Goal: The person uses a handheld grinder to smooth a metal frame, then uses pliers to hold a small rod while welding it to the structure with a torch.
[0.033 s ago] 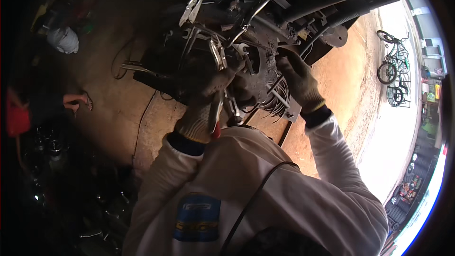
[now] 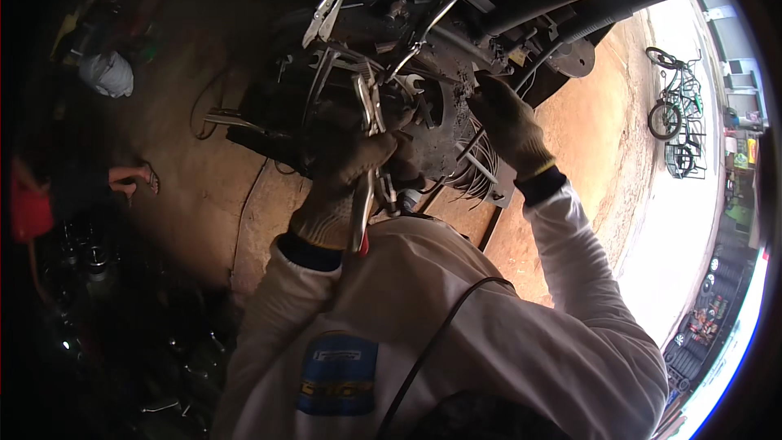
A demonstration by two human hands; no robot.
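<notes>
My left hand (image 2: 350, 165), in a dirty knit glove, is closed around a long steel pair of pliers (image 2: 362, 204) with a red handle end. Their toothed jaws point up toward the dark metal assembly. My right hand (image 2: 511, 124), gloved too, is at a greasy, grimy metal plate (image 2: 450, 134). Its fingers are curled in shadow, and what they hold cannot be made out. Steel locking pliers (image 2: 332, 2) stand at the upper left, and a second pair (image 2: 423, 37) sits nearer the middle. An open-end wrench (image 2: 413, 83) lies between my hands.
Coiled wire (image 2: 471, 178) hangs below the plate. Dark bars and a round disc (image 2: 577, 61) extend to the upper right. On the left are a person's bare foot (image 2: 149, 177), a whitish bundle (image 2: 108, 73) and metal parts in shadow. Bicycles (image 2: 672, 118) stand outside at right.
The pliers in my left hand stand more upright, and that hand has shifted slightly left. My right hand has moved a little up and left, its fingers curled closer.
</notes>
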